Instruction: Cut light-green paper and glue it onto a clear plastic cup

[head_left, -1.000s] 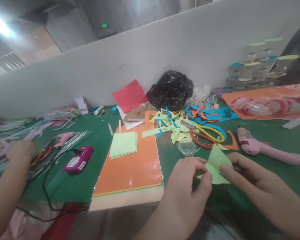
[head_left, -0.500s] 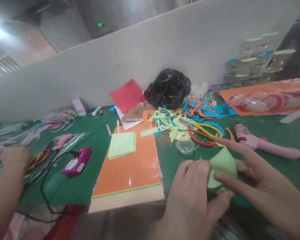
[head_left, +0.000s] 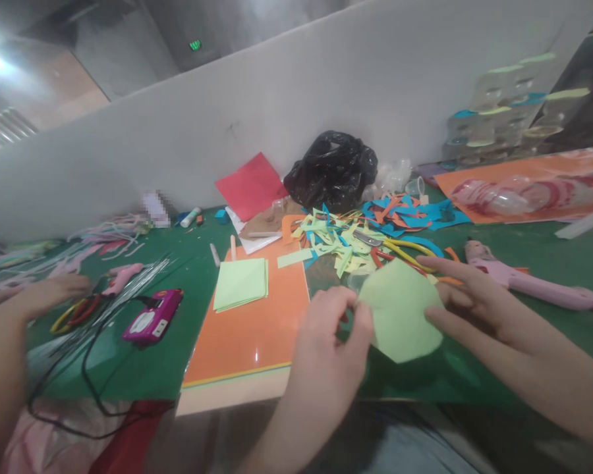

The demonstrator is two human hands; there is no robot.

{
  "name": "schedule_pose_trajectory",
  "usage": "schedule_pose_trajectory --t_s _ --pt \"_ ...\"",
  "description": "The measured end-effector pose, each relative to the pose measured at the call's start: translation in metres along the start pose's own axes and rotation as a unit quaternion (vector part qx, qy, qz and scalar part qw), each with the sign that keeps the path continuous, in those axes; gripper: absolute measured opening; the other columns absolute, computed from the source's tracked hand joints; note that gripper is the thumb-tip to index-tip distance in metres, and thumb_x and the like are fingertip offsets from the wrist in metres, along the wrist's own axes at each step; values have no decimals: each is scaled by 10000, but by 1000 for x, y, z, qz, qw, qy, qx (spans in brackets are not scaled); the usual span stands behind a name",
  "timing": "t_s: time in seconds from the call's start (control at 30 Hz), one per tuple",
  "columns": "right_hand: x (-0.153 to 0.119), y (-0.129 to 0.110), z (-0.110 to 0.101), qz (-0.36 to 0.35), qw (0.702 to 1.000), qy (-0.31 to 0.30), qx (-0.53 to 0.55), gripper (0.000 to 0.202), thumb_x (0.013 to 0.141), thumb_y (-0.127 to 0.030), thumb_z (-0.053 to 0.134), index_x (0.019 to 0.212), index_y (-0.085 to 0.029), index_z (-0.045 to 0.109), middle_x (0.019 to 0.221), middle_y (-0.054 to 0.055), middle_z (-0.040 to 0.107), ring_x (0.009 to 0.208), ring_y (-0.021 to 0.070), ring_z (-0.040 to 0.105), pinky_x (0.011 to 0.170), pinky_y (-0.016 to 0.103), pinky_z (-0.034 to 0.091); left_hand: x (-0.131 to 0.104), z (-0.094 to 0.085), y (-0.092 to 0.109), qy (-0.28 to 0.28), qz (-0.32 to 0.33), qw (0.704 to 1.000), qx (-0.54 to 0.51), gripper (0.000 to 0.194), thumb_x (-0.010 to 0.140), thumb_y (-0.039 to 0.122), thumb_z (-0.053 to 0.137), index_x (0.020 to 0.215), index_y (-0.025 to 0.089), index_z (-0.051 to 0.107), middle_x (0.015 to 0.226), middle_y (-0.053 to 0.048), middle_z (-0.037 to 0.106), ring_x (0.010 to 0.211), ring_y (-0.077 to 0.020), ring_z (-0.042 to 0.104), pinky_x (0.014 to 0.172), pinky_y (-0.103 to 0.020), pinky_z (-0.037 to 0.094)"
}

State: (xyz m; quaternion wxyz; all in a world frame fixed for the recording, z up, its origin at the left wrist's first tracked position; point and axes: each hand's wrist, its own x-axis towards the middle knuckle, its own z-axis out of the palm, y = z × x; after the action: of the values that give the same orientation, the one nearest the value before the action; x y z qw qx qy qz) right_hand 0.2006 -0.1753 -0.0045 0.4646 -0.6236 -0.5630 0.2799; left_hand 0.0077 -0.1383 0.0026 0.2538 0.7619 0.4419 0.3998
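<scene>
A light green paper piece (head_left: 400, 309) with a roughly rounded, many-sided outline is held up between my two hands, its broad face towards me. My left hand (head_left: 333, 329) pinches its left edge between thumb and fingers. At its right edge, my right hand (head_left: 479, 316) has the thumb on the near face and the fingers reaching behind. Just beyond the paper lie scissors with red and yellow handles (head_left: 410, 253), partly covered by it. A clear plastic cup (head_left: 356, 282) is mostly hidden behind the paper. Green paper scraps (head_left: 346, 240) are heaped past the scissors.
Left of my hands, a folded green paper stack (head_left: 241, 284) rests on orange sheets (head_left: 250, 342). A pink glue gun (head_left: 538, 283) lies at right. Another person's hand (head_left: 59, 293) is at far left, near a purple box (head_left: 153, 317). A black plastic bag (head_left: 331, 171) sits by the wall.
The green paper was folded or bent between my hands and is now opened out flat. It has moved left and up with my left hand. The other person's hand moved right.
</scene>
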Motion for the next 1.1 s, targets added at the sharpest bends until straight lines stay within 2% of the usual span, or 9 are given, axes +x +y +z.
schedule_pose_trajectory --t_s 0.07,0.13,0.27,0.4,0.53,0.87,1.1 --pt "11 0 2 -15 999 -30 20 527 865 -568 570 1284 -248 570 713 -15 578 618 168 576 560 242 528 11 -7 -2 -31 -50 998 -18 323 970 337 441 677 216 382 649 25 431 640 -127 460 518 -237 321" --pt "24 4 6 -23 999 -30 22 502 892 -544 554 1292 -241 542 710 -27 547 599 161 519 558 259 481 22 -10 -7 -74 -109 991 -29 350 979 363 409 670 214 337 651 29 381 638 -123 417 536 -248 300" --pt "44 15 18 -32 999 -17 -19 496 908 -499 512 1304 -202 487 722 -18 552 627 183 521 583 302 453 36 -8 -24 -134 -181 974 -34 354 982 415 387 699 215 317 661 44 323 626 -120 348 557 -269 269" --pt "55 24 28 -36 995 -12 -88 422 887 -442 450 1204 -173 520 663 -17 530 542 187 517 529 304 425 40 1 -38 -138 -191 971 -33 356 973 434 383 705 219 289 671 43 324 645 -128 340 565 -281 263" --pt "58 30 34 -51 989 6 -140 353 895 -424 418 1142 -194 523 664 0 544 591 221 578 539 308 431 40 7 -44 -137 -188 972 -35 344 966 419 385 701 221 288 674 40 329 656 -134 341 571 -286 264" --pt "62 32 35 -38 989 -23 -141 364 875 -447 401 1113 -198 520 651 -12 521 553 200 530 539 301 434 43 6 -47 -143 -214 965 -53 352 939 411 413 673 217 289 662 43 283 634 -125 295 564 -288 230" --pt "63 36 34 -52 988 -30 -143 338 881 -417 403 1091 -195 548 613 -17 524 521 199 529 514 292 419 43 7 -51 -128 -220 966 -51 371 927 439 458 657 212 341 647 48 344 624 -121 331 576 -282 251"
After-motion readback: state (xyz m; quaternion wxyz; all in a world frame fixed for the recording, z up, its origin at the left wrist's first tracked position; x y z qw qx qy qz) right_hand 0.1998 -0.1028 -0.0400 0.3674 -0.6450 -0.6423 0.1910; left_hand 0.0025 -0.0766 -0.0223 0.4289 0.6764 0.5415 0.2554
